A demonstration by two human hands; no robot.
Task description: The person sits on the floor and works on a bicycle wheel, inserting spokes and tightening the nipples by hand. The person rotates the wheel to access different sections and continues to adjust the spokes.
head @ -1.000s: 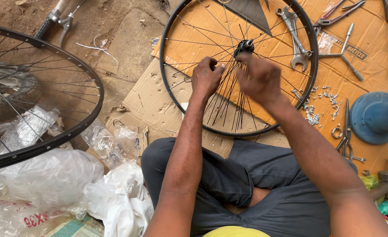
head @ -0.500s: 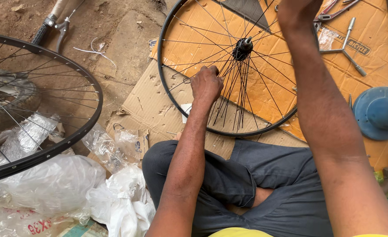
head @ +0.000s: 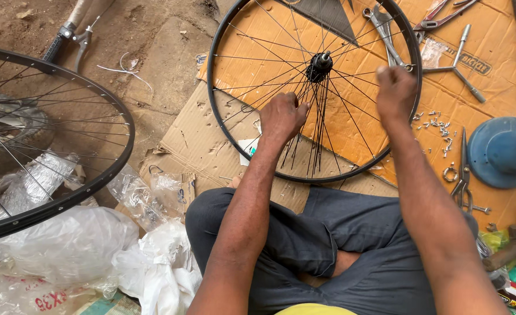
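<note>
A black bicycle wheel rim (head: 212,93) lies flat on cardboard in front of my crossed legs. Thin loose spokes fan out from its hub (head: 319,62). My left hand (head: 282,118) is inside the rim, below the hub, closed on a bundle of spokes that hang toward the near edge. My right hand (head: 395,90) is at the rim's right side with its fingers pinched together where a spoke ends. What else it holds is hidden.
A second spoked wheel (head: 125,135) lies at left over clear plastic bags (head: 65,245). On the orange cardboard (head: 491,87) are wrenches (head: 386,32), a three-armed socket wrench (head: 457,58), scattered small metal nipples (head: 436,125), pliers (head: 465,186) and a blue plastic part (head: 500,153).
My right hand reached up past the far right of the wheel, then came back down to the rim's right side. My left hand stayed on the spokes.
</note>
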